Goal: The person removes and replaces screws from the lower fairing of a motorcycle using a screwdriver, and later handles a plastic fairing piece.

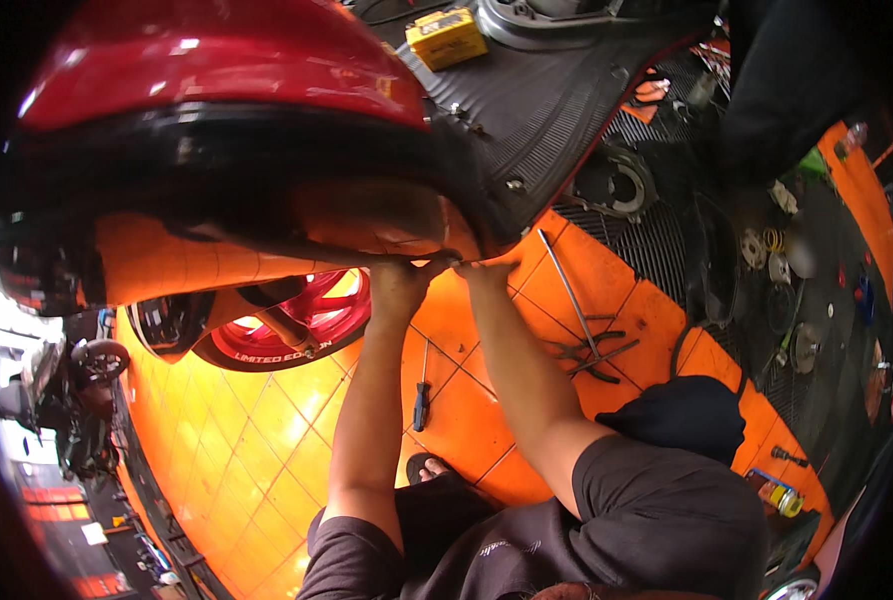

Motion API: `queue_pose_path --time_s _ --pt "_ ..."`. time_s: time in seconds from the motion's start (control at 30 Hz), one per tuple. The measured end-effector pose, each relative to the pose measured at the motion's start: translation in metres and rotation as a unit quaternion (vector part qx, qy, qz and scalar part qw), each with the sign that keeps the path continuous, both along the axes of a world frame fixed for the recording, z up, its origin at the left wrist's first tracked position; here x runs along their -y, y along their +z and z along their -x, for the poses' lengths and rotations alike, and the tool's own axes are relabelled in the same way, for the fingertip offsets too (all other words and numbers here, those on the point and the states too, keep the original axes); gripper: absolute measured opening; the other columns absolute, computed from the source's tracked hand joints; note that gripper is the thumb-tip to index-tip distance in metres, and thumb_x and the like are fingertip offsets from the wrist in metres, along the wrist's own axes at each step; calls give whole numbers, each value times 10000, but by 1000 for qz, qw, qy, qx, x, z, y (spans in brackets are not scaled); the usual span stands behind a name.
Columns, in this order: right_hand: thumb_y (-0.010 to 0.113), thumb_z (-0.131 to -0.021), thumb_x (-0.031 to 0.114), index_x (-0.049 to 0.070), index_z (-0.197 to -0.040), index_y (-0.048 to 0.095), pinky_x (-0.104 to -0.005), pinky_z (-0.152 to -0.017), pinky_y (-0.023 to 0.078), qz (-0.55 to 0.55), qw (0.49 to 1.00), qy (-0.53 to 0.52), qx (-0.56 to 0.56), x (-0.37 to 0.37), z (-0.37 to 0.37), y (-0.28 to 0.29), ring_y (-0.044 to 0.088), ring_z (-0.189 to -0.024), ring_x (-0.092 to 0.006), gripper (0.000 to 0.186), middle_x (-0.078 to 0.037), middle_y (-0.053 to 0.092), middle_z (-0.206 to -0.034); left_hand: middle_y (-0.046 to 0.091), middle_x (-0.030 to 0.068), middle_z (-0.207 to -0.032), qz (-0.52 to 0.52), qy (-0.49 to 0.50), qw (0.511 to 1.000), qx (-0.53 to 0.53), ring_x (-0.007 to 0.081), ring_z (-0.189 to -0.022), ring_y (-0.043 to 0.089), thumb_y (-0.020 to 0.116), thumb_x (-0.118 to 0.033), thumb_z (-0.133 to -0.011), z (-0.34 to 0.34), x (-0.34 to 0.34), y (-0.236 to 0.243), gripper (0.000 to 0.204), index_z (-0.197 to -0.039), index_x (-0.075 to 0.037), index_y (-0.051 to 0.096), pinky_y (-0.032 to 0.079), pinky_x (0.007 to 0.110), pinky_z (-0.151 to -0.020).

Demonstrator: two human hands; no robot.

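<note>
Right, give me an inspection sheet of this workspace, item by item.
Surface: orange tiled floor, with a black ribbed rubber mat farther back.
Job's things: red scooter body with a black lower edge; both hands are up under that edge.
Clutter: screwdriver, pliers, long metal rod, yellow box, small can, round metal parts.
Hands: left hand and right hand press at the underside of the edge; the grip is hidden.
Cables: black hose curving on the floor.
Surroundings: red wheel, parked motorbike at left.
</note>
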State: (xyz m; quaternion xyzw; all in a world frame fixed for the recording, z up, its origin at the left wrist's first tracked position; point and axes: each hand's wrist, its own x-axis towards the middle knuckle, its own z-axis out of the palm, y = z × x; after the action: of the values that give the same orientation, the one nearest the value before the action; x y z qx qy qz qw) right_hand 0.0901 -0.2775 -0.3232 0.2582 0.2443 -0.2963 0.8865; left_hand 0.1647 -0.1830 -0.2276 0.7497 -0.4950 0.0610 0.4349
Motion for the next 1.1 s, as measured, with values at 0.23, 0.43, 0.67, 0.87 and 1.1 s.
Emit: queue_pose_path --time_s 0.23,0.43,0.67,0.87,1.1 --pt "383 -921 506 151 -1373 450 -524 -1075 351 325 892 -83 304 67 -34 -22 521 -1171 -277 578 -108 543 -1303 673 162 -1068 -84 100 982 -135 314 -1008 630 867 -453 -605 8 4 3 701 -1088 8 654 487 395 -830" --pt "539 -875 307 89 -1210 573 -440 -972 460 304 937 170 41 31 -7 -6 563 -1099 -239 401 -103 601 -1184 441 287 -1371 -44 79 857 -508 338 -1281 461 875 -529 -554 10 -17 -56 1253 -1455 57 231 396 350 -1046" --pt "577 -855 225 5 -1136 592 -409 -922 492 220 967 122 -52 13 -11 15 567 -1088 -257 357 -120 598 -1148 580 93 -1260 51 -74 747 -659 249 -1191 505 753 -315 -764 6 -26 -54 750 -1403 -96 426 372 394 -1022" --pt "573 -870 231 -8 -1141 573 -415 -906 500 223 968 110 -30 13 -22 13 575 -1051 -265 361 -137 596 -1122 524 76 -1292 180 -96 669 -714 228 -1243 443 656 -270 -821 18 -14 -64 559 -1331 -120 485 360 446 -1016" --pt "529 -900 284 35 -1227 542 -424 -986 420 295 942 156 -6 14 -18 21 511 -1155 -275 411 -131 549 -1234 419 72 -1419 195 -43 613 -765 266 -1347 331 521 -361 -915 14 -13 -72 556 -1401 -118 401 267 518 -1079"
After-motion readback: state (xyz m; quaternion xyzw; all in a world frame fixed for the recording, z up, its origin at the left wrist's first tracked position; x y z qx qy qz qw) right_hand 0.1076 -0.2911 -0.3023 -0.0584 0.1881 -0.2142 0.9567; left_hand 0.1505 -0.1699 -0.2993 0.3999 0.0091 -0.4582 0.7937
